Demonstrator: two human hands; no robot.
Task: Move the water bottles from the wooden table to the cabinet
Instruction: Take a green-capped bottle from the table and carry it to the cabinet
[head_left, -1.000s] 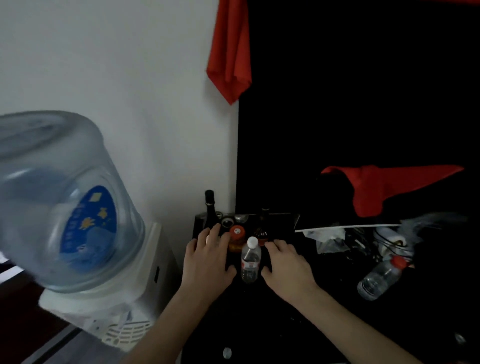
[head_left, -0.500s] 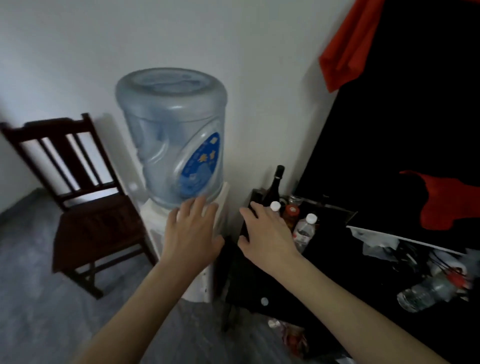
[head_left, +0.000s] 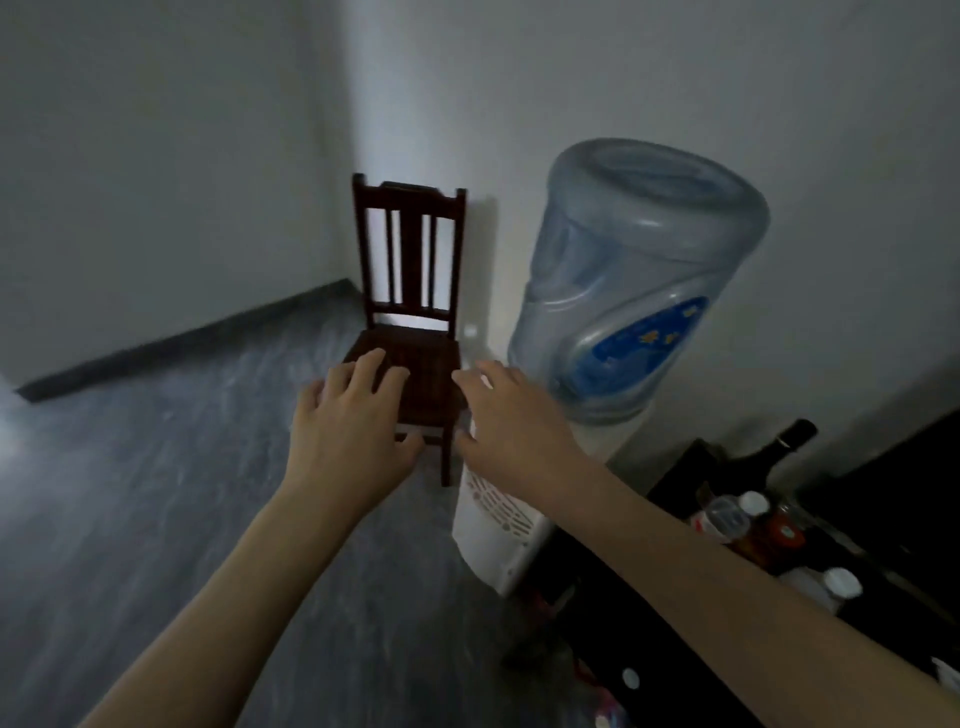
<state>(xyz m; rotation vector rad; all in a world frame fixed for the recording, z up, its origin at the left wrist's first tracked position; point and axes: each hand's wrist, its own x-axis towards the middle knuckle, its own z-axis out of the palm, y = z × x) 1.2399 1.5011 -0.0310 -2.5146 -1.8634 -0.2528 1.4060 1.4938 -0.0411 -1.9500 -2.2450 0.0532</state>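
Both of my hands hold nothing. My left hand (head_left: 350, 421) hovers with fingers spread in front of a dark wooden chair. My right hand (head_left: 511, 415) is stretched out beside it, fingers apart, near the foot of the water dispenser. Far right, on the black cabinet (head_left: 675, 597), stand two small clear water bottles with white caps: one (head_left: 730, 517) behind my right forearm, another (head_left: 831, 587) closer to the frame edge. Neither hand touches them. The wooden table is out of view.
A dark wooden chair (head_left: 410, 291) stands against the white wall in the corner. A white water dispenser (head_left: 498, 514) carries a big blue jug (head_left: 634, 275). A dark wine bottle (head_left: 769, 457) and small jars crowd the cabinet top. Grey floor stretches left.
The view has swung left, away from the cabinet toward the chair and corner. Both hands left the small bottle on the cabinet and moved left with the view, still holding nothing.
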